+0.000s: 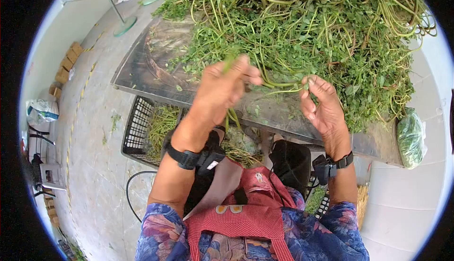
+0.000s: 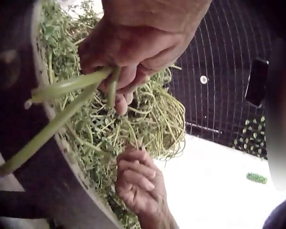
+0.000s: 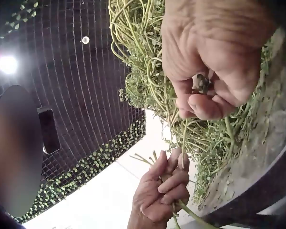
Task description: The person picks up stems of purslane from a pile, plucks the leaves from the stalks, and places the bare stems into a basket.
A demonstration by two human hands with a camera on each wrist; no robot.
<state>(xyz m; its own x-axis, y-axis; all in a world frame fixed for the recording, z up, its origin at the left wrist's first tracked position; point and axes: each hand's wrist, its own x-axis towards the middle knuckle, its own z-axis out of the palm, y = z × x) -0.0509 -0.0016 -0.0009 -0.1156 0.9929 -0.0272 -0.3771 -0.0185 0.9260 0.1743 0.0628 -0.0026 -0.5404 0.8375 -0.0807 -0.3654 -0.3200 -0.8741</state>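
Your left hand (image 1: 222,88), mostly closed, gripped green stems (image 2: 47,131) over the near edge of the table (image 1: 156,72), while your right hand (image 1: 326,107) (nearly closed too) pinched a thin stem (image 1: 288,90) near the heaped greens (image 1: 283,34).

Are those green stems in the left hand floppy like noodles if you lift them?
Probably not at the thick ends: the stems jut straight from the left hand. Long ones would likely droop, since many in the heap curl and loop.
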